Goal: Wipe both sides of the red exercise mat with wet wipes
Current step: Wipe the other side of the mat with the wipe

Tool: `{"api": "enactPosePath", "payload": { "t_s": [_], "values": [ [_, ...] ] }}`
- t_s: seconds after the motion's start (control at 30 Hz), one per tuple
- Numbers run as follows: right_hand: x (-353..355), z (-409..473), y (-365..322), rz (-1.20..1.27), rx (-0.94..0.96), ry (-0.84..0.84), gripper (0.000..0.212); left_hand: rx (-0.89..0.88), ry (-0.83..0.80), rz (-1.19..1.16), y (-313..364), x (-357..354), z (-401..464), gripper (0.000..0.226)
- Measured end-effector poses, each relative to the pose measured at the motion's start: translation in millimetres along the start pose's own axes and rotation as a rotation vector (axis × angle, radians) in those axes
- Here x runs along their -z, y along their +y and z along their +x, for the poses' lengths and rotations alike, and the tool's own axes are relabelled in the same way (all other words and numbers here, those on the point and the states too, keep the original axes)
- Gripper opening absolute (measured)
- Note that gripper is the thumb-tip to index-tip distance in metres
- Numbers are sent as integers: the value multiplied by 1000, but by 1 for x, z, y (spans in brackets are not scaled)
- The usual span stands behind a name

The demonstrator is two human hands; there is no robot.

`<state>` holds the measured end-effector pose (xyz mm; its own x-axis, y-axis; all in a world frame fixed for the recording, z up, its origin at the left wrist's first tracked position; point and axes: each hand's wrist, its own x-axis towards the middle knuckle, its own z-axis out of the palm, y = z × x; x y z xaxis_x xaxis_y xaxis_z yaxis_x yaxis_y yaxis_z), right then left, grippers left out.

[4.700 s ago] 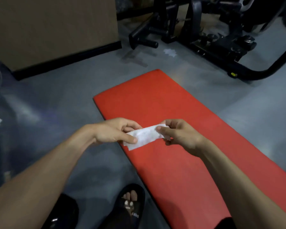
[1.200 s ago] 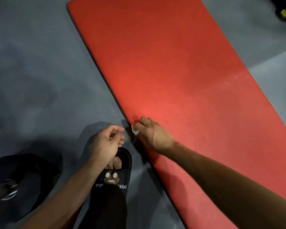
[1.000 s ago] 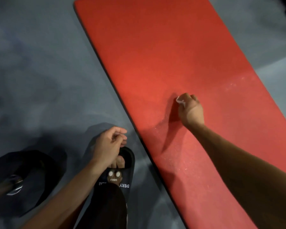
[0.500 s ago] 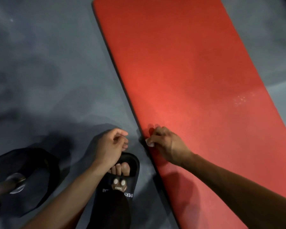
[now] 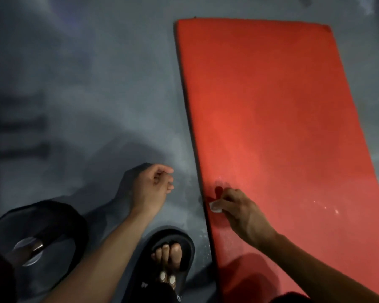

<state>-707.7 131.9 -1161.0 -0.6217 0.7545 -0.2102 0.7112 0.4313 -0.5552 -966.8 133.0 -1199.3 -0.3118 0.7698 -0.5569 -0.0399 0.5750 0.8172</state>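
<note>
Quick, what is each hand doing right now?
Left hand: loosely curled, holds nothing, over the floor.
Right hand: grips the wet wipe, pressing it on the red mat near its left edge.

The place looked like a gym floor. A long red padded exercise mat [image 5: 282,127] lay flat on a smooth grey rubbery floor [image 5: 85,84], toward 1 o'clock. At 8 o'clock rested a black round weight plate with a metal centre hole [image 5: 31,237]. The light was dim.
</note>
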Motion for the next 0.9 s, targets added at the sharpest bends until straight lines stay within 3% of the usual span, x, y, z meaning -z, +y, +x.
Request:
{"api": "enactPosePath", "payload": {
  "t_s": [0.1,0.2,0.3,0.43,0.5,0.7,0.9],
  "values": [
    [12,66,9,-50,55,39,32,-12,-17,4,6,-5,3,34],
    [21,117,13,-112,74,115,19,-31,4,19,9,-1,14,26],
    [21,96,11,-106,129,47,14,-20,51,30,15,1,24,17],
    [25,53,16,-63,214,-83,17,8,87,35,20,-15,34,31],
    [25,78,23,-106,263,-94,20,-5,41,47,24,-25,34,21],
    [36,201,39,-197,245,129,28,13,111,83,25,-28,44,35],
    [27,107,39,-195,433,-57,25,-10,199,84,35,-34,56,32]
  ]
}}
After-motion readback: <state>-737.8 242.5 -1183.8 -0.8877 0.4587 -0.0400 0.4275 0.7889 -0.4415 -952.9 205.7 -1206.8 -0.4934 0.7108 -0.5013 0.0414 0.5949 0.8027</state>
